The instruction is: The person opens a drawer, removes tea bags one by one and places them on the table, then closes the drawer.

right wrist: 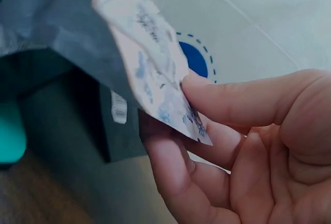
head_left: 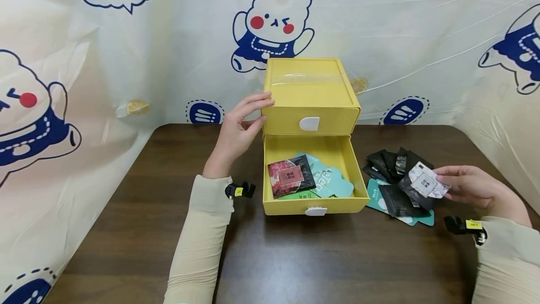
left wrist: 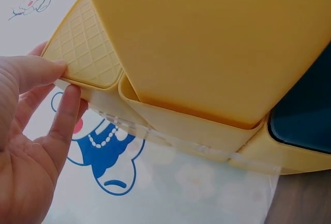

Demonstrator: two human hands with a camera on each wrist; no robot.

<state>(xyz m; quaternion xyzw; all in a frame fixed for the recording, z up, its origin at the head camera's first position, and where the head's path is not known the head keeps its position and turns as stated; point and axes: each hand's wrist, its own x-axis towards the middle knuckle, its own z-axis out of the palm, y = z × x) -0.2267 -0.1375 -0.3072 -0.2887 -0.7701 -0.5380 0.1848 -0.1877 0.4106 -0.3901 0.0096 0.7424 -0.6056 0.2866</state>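
A yellow two-tier drawer box (head_left: pixel 312 83) stands on the table, its lower drawer (head_left: pixel 274 206) pulled out. My left hand (head_left: pixel 242 128) rests against the upper tier's left edge, fingers on the top and thumb at the side. The left wrist view shows its thumb on a waffle-textured yellow panel (left wrist: pixel 83 43). With thumb and fingers, my right hand (head_left: pixel 476 186) pinches a white-patterned sachet (head_left: pixel 426 182) over a pile of black sachets (head_left: pixel 401 201). Inside the drawer lie a red-and-black sachet (head_left: pixel 291 176) and mint-green packets (head_left: pixel 329 178) lettered "Tea".
Teal packets (head_left: pixel 423 219) lie under the black pile, right of the open drawer. Brown wooden table (head_left: pixel 295 257) stretches in front of the box. A white cloth (head_left: pixel 190 36) printed with bears hangs behind and at both sides.
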